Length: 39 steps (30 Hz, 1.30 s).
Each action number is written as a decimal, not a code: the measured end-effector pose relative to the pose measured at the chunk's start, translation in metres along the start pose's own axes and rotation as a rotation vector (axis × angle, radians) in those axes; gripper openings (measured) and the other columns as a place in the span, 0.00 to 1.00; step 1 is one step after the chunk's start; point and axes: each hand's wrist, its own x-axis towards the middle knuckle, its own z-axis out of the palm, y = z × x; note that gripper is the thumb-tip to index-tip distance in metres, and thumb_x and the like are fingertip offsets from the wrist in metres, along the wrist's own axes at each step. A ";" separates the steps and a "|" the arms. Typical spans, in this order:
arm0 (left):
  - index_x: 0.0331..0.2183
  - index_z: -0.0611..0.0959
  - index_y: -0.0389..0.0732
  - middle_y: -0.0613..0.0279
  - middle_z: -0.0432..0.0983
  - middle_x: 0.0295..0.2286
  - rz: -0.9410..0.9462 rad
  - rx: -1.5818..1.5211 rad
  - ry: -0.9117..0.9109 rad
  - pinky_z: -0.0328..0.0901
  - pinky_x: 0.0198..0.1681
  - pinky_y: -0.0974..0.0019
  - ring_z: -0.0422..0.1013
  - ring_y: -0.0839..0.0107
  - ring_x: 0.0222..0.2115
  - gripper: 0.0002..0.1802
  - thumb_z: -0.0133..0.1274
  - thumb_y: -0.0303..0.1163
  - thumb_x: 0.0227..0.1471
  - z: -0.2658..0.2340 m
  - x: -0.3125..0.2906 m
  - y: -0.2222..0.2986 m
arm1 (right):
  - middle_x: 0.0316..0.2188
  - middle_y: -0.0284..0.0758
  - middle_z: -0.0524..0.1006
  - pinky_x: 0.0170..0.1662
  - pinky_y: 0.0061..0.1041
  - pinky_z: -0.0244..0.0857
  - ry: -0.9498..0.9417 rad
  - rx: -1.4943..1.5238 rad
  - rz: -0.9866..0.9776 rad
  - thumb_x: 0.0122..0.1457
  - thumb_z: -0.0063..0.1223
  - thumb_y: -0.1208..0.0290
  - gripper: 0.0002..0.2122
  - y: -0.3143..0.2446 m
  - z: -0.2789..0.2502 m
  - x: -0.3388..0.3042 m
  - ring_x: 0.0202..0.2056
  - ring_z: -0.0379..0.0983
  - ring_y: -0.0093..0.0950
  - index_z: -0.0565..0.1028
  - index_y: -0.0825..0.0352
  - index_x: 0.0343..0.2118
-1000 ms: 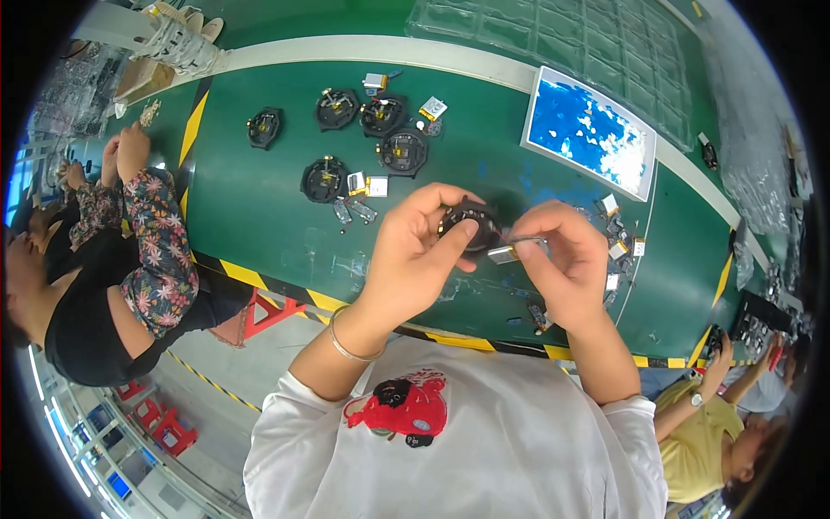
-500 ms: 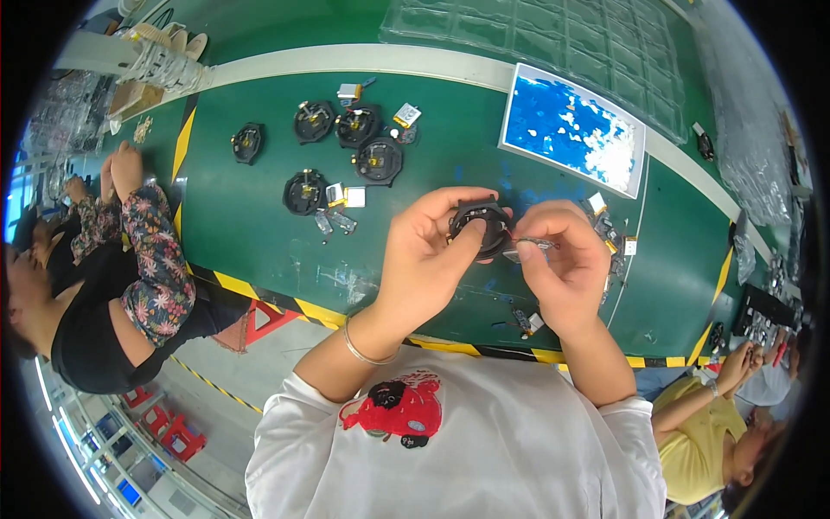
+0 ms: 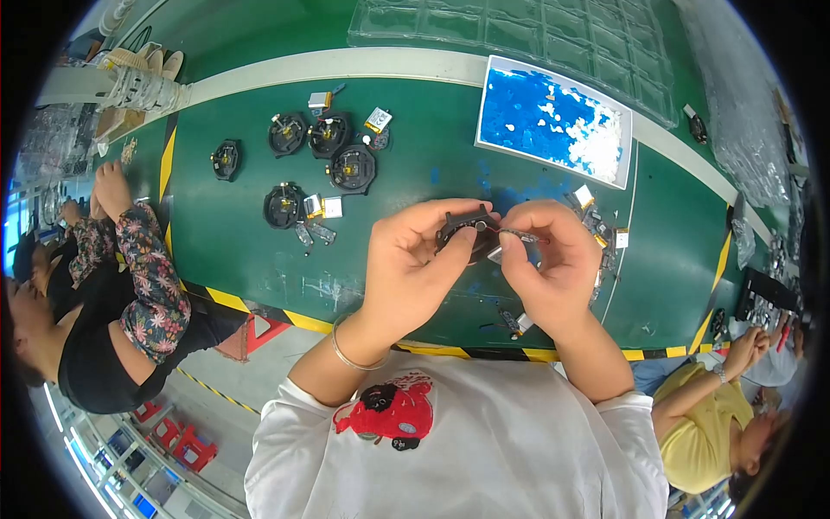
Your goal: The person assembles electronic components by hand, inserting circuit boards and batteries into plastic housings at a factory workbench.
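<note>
Both hands, left [image 3: 406, 264] and right [image 3: 553, 268], raised together, fingers pinched.

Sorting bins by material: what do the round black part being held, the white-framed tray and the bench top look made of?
Round black part: likely moulded plastic, matte, no glint; held by left hand and right hand.
White-framed tray: white rim looks plastic, blue lining unclear.
Bench top: green mat, probably rubber or vinyl, slight sheen.

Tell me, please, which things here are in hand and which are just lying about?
In hand: black round part, held by left hand and right hand.
Lying about: five similar black parts, blue tray, clear blister trays on the green table.
</note>
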 end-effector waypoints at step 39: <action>0.41 0.78 0.30 0.59 0.78 0.33 -0.024 0.107 0.028 0.69 0.36 0.76 0.73 0.78 0.34 0.12 0.50 0.18 0.52 0.005 0.006 0.005 | 0.25 0.38 0.75 0.28 0.24 0.67 0.063 -0.557 -0.417 0.41 0.59 0.86 0.09 -0.002 0.003 0.009 0.25 0.72 0.30 0.74 0.70 0.27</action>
